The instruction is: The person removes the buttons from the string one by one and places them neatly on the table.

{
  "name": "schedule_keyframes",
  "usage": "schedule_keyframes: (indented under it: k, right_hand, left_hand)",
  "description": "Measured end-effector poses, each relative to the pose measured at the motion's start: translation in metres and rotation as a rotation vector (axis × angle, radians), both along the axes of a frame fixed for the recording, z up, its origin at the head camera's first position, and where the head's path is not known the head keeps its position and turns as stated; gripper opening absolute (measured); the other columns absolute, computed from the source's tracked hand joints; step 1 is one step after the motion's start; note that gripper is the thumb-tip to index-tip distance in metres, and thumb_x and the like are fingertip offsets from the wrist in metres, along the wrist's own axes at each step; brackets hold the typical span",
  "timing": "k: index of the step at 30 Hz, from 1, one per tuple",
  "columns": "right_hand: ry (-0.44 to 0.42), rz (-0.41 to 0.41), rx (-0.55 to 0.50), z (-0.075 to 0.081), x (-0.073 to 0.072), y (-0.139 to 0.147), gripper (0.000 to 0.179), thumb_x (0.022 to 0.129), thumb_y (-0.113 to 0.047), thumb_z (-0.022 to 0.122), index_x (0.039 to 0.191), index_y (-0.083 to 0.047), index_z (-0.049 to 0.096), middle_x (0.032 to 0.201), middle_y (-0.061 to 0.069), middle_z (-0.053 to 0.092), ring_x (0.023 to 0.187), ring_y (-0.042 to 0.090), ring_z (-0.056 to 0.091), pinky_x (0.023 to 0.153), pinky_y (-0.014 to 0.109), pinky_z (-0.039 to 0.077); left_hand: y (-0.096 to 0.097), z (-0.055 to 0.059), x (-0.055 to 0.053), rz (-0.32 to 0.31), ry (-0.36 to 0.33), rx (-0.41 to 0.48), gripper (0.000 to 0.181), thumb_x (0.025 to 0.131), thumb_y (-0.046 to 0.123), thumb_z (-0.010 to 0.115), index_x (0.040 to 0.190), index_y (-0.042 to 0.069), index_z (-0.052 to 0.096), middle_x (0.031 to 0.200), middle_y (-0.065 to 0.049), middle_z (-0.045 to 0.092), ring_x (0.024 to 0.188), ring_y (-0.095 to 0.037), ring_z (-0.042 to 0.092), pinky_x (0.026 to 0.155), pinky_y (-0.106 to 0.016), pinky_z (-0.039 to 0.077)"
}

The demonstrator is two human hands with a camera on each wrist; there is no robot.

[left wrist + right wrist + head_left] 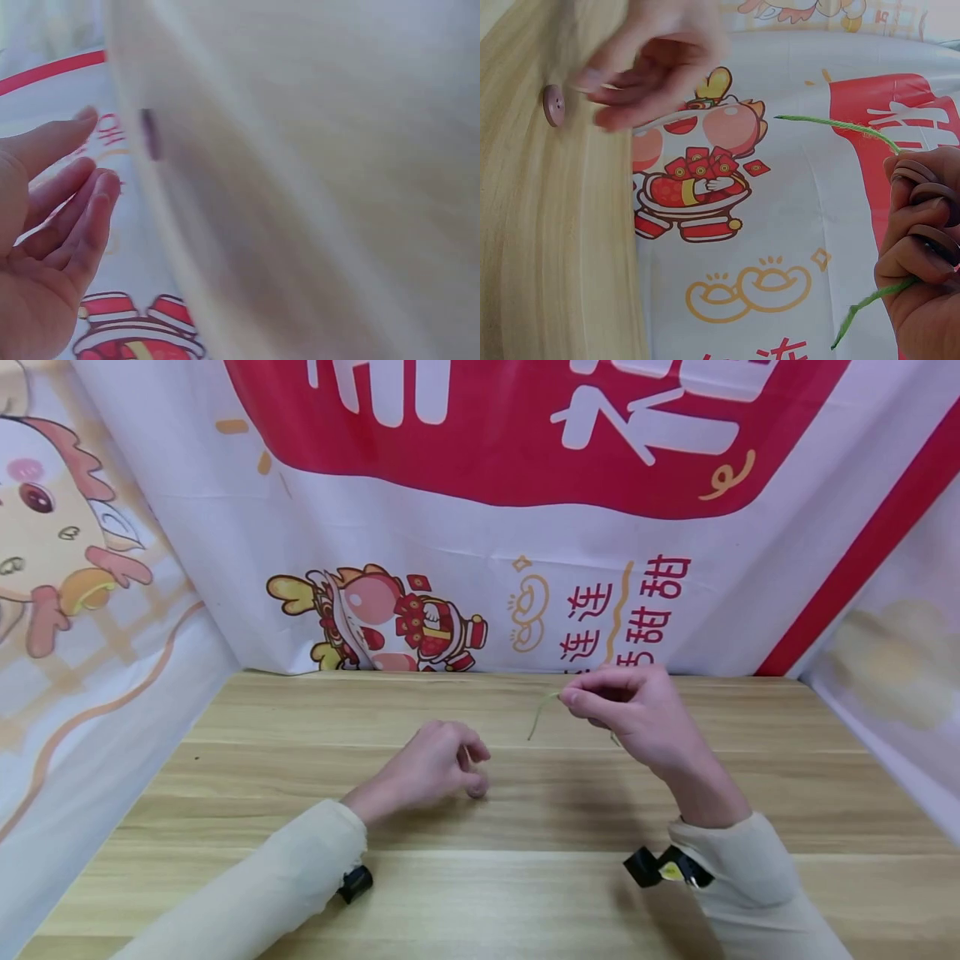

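Note:
My right hand (637, 714) is raised above the table, pinching a thin green string (832, 122) between thumb and fingers. One end of the string sticks out past the fingertips and droops; the other hangs below the hand. Among the curled fingers sit three brown buttons (936, 240), partly covered by them. Lower and to the left, my left hand (423, 764) hovers close over the table, thumb and fingers parted and loosely bent. Another brown button (553, 105) stands close to its fingertips at the tabletop; in the left wrist view this button (150, 135) shows as a blurred dark shape.
The wood-grain table (480, 902) reaches back to a white printed cloth (450, 535) with red lettering and cartoon figures. Cloth walls also rise on the left and right. A tiny dark speck (197, 758) lies at the table's left. Black wrist cameras (643, 867) sit at the sleeves.

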State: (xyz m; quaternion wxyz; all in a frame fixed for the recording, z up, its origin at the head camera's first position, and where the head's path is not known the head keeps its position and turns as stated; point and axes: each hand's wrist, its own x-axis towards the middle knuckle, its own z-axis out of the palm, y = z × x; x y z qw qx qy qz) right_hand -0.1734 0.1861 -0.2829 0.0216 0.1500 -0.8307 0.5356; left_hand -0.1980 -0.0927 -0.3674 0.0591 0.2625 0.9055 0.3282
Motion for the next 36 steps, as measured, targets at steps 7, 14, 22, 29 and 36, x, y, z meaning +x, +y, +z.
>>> schedule_keyframes:
  k: [7, 14, 22, 29, 36]
  right_hand:
    - [0.018, 0.016, 0.003, -0.001, -0.001, -0.003, 0.02, 0.1, -0.022, 0.076, 0.11, -0.006, 0.082, 0.093, 0.0, 0.073, 0.079, 0.019, 0.059, 0.067, 0.028, 0.053]
    - [0.041, 0.027, -0.004, -0.003, -0.002, -0.004, 0.018, 0.099, -0.02, 0.076, 0.108, -0.005, 0.082, 0.086, -0.002, 0.072, 0.076, 0.018, 0.058, 0.065, 0.027, 0.052]
    - [0.044, 0.033, 0.003, -0.003, -0.002, -0.004, 0.015, 0.1, -0.02, 0.076, 0.108, -0.008, 0.082, 0.088, 0.0, 0.073, 0.074, 0.019, 0.057, 0.063, 0.028, 0.051]
    - [0.014, 0.039, 0.0, -0.002, -0.001, -0.006, 0.017, 0.1, -0.021, 0.076, 0.109, -0.008, 0.082, 0.09, 0.001, 0.074, 0.077, 0.021, 0.059, 0.066, 0.03, 0.053]
    - [-0.047, 0.026, 0.011, -0.001, 0.0, -0.007, 0.022, 0.097, -0.031, 0.08, 0.108, -0.012, 0.082, 0.088, 0.004, 0.071, 0.075, 0.021, 0.058, 0.06, 0.031, 0.049]
  left_hand:
    - [0.02, 0.022, 0.01, 0.064, 0.065, 0.414, 0.017, 0.101, 0.025, 0.074, 0.114, 0.014, 0.077, 0.092, -0.002, 0.077, 0.073, -0.015, 0.069, 0.059, -0.024, 0.054]
    - [0.04, 0.038, 0.019, 0.098, 0.064, 0.651, 0.021, 0.104, 0.03, 0.07, 0.121, 0.018, 0.076, 0.081, -0.005, 0.076, 0.067, -0.018, 0.07, 0.051, -0.022, 0.041]
    - [0.052, 0.04, 0.021, 0.111, 0.058, 0.664, 0.019, 0.099, 0.032, 0.077, 0.112, 0.018, 0.079, 0.069, -0.002, 0.07, 0.055, -0.021, 0.062, 0.039, -0.025, 0.034]
    - [0.053, 0.04, 0.023, 0.152, 0.107, 0.715, 0.013, 0.102, 0.029, 0.074, 0.106, 0.018, 0.078, 0.065, -0.002, 0.066, 0.053, -0.022, 0.056, 0.039, -0.024, 0.028]
    - [0.054, 0.04, 0.022, 0.175, 0.144, 0.759, 0.013, 0.102, 0.029, 0.073, 0.105, 0.017, 0.078, 0.068, -0.004, 0.066, 0.056, -0.023, 0.06, 0.04, -0.024, 0.029]
